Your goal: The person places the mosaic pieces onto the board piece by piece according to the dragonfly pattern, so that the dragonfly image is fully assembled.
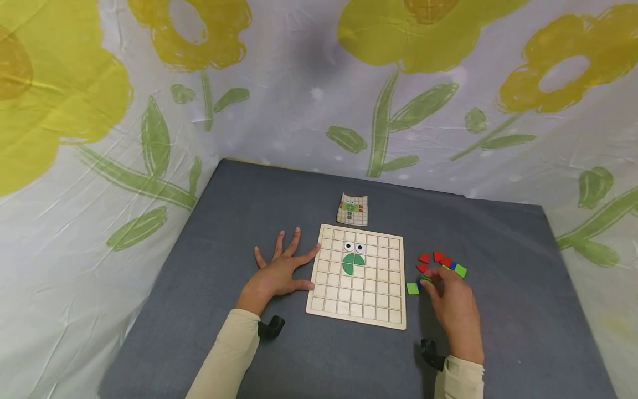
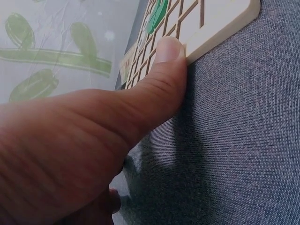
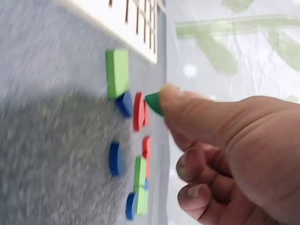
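Observation:
A wooden grid board (image 1: 369,302) lies on the grey table. Two white eye tiles (image 1: 354,247) sit in its upper middle, with three green quarter-circle tiles (image 1: 347,266) just below. My left hand (image 1: 279,274) is spread at the board's left edge, the thumb (image 2: 168,54) and index fingertip touching the rim. To the right of the board, my right hand (image 1: 453,302) pinches a dark green tile (image 3: 153,103) between thumb and fingers, held above the loose pieces. Under and around it lie a light green square (image 1: 412,288), a blue piece (image 3: 124,104) and red pieces (image 1: 423,257).
A small picture card (image 1: 353,210) with a grid design lies beyond the board's far edge. More blue pieces (image 3: 116,159) and a light green square (image 1: 461,270) lie near the right hand. A flower-patterned cloth (image 1: 299,111) hangs behind the table.

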Tool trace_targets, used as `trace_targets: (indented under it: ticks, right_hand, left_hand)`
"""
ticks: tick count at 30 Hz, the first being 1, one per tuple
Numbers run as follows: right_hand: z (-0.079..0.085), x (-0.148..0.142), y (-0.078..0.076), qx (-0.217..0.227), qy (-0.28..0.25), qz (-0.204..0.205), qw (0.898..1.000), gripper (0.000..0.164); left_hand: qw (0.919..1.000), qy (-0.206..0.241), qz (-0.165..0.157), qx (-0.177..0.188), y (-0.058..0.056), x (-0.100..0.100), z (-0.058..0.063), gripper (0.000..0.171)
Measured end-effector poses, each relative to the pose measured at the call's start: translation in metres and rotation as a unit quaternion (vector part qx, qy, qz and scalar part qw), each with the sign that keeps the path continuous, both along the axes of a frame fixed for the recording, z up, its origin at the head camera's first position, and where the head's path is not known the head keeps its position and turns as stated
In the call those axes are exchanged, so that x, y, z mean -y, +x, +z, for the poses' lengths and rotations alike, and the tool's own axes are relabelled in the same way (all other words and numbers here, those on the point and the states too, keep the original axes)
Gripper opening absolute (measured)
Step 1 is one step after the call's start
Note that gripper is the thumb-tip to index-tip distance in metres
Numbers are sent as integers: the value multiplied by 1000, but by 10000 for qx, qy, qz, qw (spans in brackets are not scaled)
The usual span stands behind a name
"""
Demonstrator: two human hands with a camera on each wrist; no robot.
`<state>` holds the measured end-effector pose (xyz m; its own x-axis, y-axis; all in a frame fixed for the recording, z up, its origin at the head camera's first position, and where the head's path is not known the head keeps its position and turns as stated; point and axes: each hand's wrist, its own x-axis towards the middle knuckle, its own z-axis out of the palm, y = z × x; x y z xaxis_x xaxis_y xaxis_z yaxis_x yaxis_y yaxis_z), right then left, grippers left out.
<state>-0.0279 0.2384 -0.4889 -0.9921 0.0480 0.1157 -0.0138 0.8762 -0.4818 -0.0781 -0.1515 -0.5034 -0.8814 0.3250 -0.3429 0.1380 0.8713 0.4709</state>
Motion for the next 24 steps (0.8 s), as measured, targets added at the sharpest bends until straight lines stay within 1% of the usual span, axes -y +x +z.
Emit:
trace_targets:
  ticks: [4,11,15,20,24]
  right_hand:
    - [3,13,-4,-294,-141,200,9993,24]
    - [-1,40,-11,-188,-231,449,9985,20]
    - [-4,55,-15,-191,-383,646,9970,22]
    - [-6,72,-19,-49,-582,743,9955,20]
    - [-9,83,-21,-20,-557,851,9948,16]
  left_hand:
    - [10000,23,25,23,0,0,0,97]
    - [10000,73,9,6,0,0,0,97]
    - [10000,87,5,-2,1,0,0,97]
    - [10000,69,12,4,1,1,-1,97]
    - [10000,25,15,-8,0,1,-2,97]
